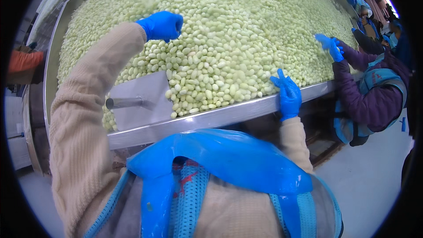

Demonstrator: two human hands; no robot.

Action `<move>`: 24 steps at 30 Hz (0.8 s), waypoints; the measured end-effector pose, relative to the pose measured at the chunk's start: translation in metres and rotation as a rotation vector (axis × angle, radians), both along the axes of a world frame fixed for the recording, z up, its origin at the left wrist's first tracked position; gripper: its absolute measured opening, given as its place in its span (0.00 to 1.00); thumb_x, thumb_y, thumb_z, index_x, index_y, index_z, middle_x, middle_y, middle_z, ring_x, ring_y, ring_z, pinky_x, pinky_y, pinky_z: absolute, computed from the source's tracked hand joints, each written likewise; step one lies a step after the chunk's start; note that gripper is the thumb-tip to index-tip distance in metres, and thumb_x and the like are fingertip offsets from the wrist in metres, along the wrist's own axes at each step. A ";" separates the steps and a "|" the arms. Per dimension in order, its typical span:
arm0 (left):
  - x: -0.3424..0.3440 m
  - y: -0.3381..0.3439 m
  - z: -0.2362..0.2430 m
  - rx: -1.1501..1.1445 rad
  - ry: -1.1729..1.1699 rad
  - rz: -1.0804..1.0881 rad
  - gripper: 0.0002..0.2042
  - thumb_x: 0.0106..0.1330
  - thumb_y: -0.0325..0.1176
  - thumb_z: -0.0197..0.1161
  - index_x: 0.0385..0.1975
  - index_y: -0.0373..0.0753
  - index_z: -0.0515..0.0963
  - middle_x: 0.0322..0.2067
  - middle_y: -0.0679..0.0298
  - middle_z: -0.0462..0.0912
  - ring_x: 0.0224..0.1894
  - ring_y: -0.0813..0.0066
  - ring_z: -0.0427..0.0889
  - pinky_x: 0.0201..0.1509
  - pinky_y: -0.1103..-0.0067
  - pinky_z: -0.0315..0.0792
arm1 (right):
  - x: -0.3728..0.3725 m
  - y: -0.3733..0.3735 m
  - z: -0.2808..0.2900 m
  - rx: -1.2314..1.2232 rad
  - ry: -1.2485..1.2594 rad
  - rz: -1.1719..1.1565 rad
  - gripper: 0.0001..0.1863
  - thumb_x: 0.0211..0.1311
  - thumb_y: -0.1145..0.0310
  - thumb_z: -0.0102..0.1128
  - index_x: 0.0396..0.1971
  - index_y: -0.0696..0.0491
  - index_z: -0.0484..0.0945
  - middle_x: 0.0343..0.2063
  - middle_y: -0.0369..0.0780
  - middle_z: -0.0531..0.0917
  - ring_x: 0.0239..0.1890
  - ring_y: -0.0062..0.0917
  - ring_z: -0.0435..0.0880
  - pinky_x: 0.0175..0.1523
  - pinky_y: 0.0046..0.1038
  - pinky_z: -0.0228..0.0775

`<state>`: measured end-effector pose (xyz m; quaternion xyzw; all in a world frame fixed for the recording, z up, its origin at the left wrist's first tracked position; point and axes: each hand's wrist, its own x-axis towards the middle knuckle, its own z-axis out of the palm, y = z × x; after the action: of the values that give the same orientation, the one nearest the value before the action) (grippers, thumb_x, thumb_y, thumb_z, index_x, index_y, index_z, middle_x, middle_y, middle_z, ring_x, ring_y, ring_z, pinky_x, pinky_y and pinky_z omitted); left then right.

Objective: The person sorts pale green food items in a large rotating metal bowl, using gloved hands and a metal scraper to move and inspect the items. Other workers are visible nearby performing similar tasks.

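A large steel table is heaped with several pale green oval pods or cocoons. My left hand, in a blue glove, is raised over the heap with its fingers curled closed; whether it holds any pods is hidden. My right hand, also blue-gloved, rests on the near rim of the table with fingers spread, touching the pile's edge. My beige sleeves and blue apron fill the lower view.
A co-worker in a purple jacket stands at the right, a blue-gloved hand in the heap. More people work at the far right. A bare steel patch with a short metal pipe lies near the left rim. Grey floor lies below right.
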<state>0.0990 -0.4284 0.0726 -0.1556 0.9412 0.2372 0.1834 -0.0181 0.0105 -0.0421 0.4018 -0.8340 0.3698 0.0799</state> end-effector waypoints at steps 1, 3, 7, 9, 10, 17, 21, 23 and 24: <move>0.000 0.003 0.001 -0.041 0.007 -0.037 0.08 0.63 0.35 0.63 0.37 0.38 0.79 0.32 0.58 0.85 0.30 0.72 0.86 0.35 0.73 0.80 | 0.000 -0.001 0.000 0.004 0.005 0.000 0.18 0.69 0.74 0.49 0.55 0.55 0.80 0.40 0.38 0.89 0.44 0.31 0.86 0.64 0.36 0.69; 0.001 0.006 -0.006 -0.125 0.015 -0.103 0.10 0.64 0.36 0.63 0.35 0.36 0.79 0.28 0.57 0.84 0.28 0.73 0.85 0.32 0.74 0.80 | -0.002 0.000 0.001 0.011 0.014 0.009 0.18 0.69 0.74 0.49 0.56 0.54 0.81 0.39 0.37 0.90 0.42 0.29 0.87 0.63 0.35 0.70; 0.005 0.022 -0.012 0.095 -0.005 0.180 0.17 0.64 0.45 0.67 0.37 0.35 0.80 0.31 0.56 0.84 0.29 0.73 0.85 0.33 0.77 0.83 | -0.006 0.007 0.002 0.050 0.094 0.115 0.19 0.67 0.76 0.52 0.56 0.54 0.81 0.38 0.34 0.90 0.39 0.26 0.87 0.60 0.35 0.72; 0.008 0.033 -0.018 0.194 0.051 0.345 0.15 0.67 0.39 0.65 0.49 0.39 0.81 0.35 0.57 0.85 0.29 0.77 0.83 0.34 0.79 0.84 | -0.009 0.013 0.009 0.021 0.002 0.267 0.17 0.65 0.76 0.54 0.53 0.51 0.83 0.43 0.36 0.89 0.42 0.28 0.87 0.60 0.37 0.72; 0.015 0.035 -0.027 0.263 0.123 0.403 0.15 0.68 0.37 0.64 0.52 0.41 0.81 0.36 0.58 0.85 0.29 0.78 0.83 0.34 0.79 0.83 | -0.012 0.017 0.010 0.021 0.004 0.347 0.17 0.65 0.76 0.54 0.52 0.51 0.83 0.45 0.36 0.88 0.42 0.29 0.87 0.60 0.37 0.72; 0.019 0.103 -0.053 0.096 -0.074 0.657 0.16 0.72 0.43 0.60 0.57 0.55 0.80 0.43 0.63 0.87 0.26 0.78 0.83 0.34 0.77 0.81 | -0.050 0.032 0.025 -0.043 -0.219 0.684 0.18 0.68 0.73 0.53 0.56 0.50 0.80 0.46 0.37 0.87 0.47 0.32 0.85 0.63 0.37 0.69; 0.011 0.105 -0.076 0.023 -0.033 0.779 0.16 0.72 0.44 0.58 0.59 0.61 0.77 0.38 0.65 0.86 0.26 0.75 0.83 0.36 0.76 0.79 | -0.075 0.027 0.024 -0.069 -0.354 0.824 0.21 0.68 0.72 0.54 0.61 0.51 0.76 0.44 0.37 0.88 0.48 0.32 0.84 0.63 0.34 0.69; 0.026 0.097 -0.087 -0.144 0.005 0.622 0.17 0.73 0.44 0.56 0.60 0.63 0.76 0.38 0.65 0.87 0.26 0.75 0.83 0.37 0.75 0.79 | -0.073 0.025 0.032 -0.043 -0.458 0.869 0.21 0.69 0.71 0.54 0.62 0.51 0.76 0.44 0.36 0.88 0.48 0.32 0.84 0.63 0.34 0.69; 0.029 0.090 -0.097 -0.269 0.029 0.525 0.17 0.73 0.45 0.55 0.60 0.64 0.76 0.38 0.65 0.87 0.26 0.74 0.84 0.37 0.75 0.79 | -0.072 0.025 0.035 -0.022 -0.509 0.885 0.21 0.70 0.71 0.54 0.62 0.51 0.75 0.44 0.36 0.88 0.48 0.32 0.84 0.63 0.33 0.68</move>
<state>0.1279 -0.3388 -0.0245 -0.4135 0.8942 0.1517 0.0800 -0.0903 0.0353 -0.0074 0.6130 -0.5729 0.4630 -0.2858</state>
